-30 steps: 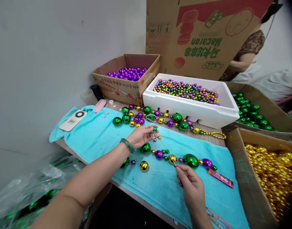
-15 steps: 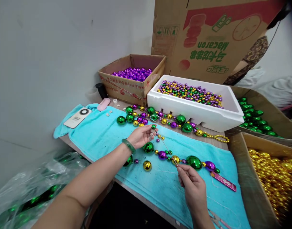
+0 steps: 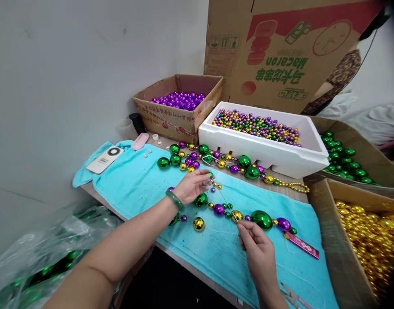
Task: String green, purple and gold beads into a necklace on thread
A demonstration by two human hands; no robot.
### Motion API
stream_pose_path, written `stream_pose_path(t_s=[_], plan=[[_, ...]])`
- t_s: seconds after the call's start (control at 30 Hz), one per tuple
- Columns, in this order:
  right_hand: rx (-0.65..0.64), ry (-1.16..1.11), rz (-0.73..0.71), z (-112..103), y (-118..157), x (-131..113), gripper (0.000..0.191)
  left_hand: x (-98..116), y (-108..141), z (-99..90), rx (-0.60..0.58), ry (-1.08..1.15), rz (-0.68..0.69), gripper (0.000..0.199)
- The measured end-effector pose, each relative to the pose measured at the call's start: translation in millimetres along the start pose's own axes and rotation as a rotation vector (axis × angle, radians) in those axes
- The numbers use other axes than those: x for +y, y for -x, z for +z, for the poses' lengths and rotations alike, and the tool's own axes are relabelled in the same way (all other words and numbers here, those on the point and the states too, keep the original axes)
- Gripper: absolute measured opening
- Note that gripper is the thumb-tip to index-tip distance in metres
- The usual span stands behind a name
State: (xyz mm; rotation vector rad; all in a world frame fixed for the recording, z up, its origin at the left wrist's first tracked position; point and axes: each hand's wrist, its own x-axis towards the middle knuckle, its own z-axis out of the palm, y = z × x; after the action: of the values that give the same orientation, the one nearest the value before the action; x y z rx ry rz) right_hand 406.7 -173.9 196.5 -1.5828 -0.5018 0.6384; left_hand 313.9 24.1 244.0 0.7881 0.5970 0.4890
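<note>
Between the thumb and fingertips of my left hand is a small green bead. My right hand pinches the lower end of a long thin needle, whose upper end points up-left towards the green bead; whether they touch cannot be made out. Just under the left fingertips lie small gold and purple beads. Below the needle, a row of beads with a large green one crosses the turquoise towel. A loose gold ball rests below my left hand.
Behind are a carton of purple beads and a white foam box. A gold-bead carton stands right. Finished-looking strands lie before the foam box. Scissors, a pink packet and a phone rest on the towel.
My left hand has shifted slightly right with the green bead, bringing it closer to the needle's upper end. My right hand has moved slightly left with the needle.
</note>
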Motion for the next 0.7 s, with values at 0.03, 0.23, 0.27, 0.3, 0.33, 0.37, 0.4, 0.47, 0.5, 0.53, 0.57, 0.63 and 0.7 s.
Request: stream_pose_path(t_s=[0.03, 0.23, 0.27, 0.3, 0.33, 0.37, 0.4, 0.47, 0.5, 0.53, 0.57, 0.63, 0.7], plan=[[0.0, -0.006, 0.003, 1, -1, 2, 0.035, -2, 1, 0.9, -0.022, -0.066, -0.001, 0.02], [0.016, -0.102, 0.061, -5, -7, 15, 0.035, 9, -25, -21.4, 0.135, -1.022, 0.314, 0.013], [0.02, -0.119, 0.074, -7, -7, 17, 0.035, 15, -35, -28.6, 0.194, -1.192, 0.411, 0.012], [0.02, -0.134, 0.088, -8, -7, 18, 0.036, 20, -45, -35.6, 0.228, -1.327, 0.475, 0.013], [0.019, -0.146, 0.098, -9, -7, 19, 0.036, 25, -54, -41.7, 0.237, -1.421, 0.508, 0.014], [0.018, -0.155, 0.104, -9, -7, 20, 0.036, 28, -63, -46.6, 0.236, -1.476, 0.517, 0.014], [0.016, -0.161, 0.108, -9, -7, 20, 0.037, 30, -71, -50.0, 0.229, -1.501, 0.513, 0.012], [0.011, -0.165, 0.108, -7, -6, 18, 0.037, 28, -82, -52.8, 0.227, -1.496, 0.503, 0.01], [0.009, -0.162, 0.107, -6, -6, 17, 0.037, 25, -86, -52.7, 0.233, -1.485, 0.5, 0.012], [0.007, -0.158, 0.105, -5, -6, 16, 0.037, 21, -89, -52.1, 0.24, -1.477, 0.5, 0.013], [0.005, -0.152, 0.103, -4, -6, 15, 0.037, 17, -92, -51.1, 0.246, -1.466, 0.499, 0.014], [0.003, -0.139, 0.094, -3, -6, 14, 0.036, 11, -95, -48.9, 0.248, -1.437, 0.496, 0.014], [0.005, -0.126, 0.078, -4, -6, 15, 0.035, 9, -97, -45.9, 0.24, -1.4, 0.49, 0.015]])
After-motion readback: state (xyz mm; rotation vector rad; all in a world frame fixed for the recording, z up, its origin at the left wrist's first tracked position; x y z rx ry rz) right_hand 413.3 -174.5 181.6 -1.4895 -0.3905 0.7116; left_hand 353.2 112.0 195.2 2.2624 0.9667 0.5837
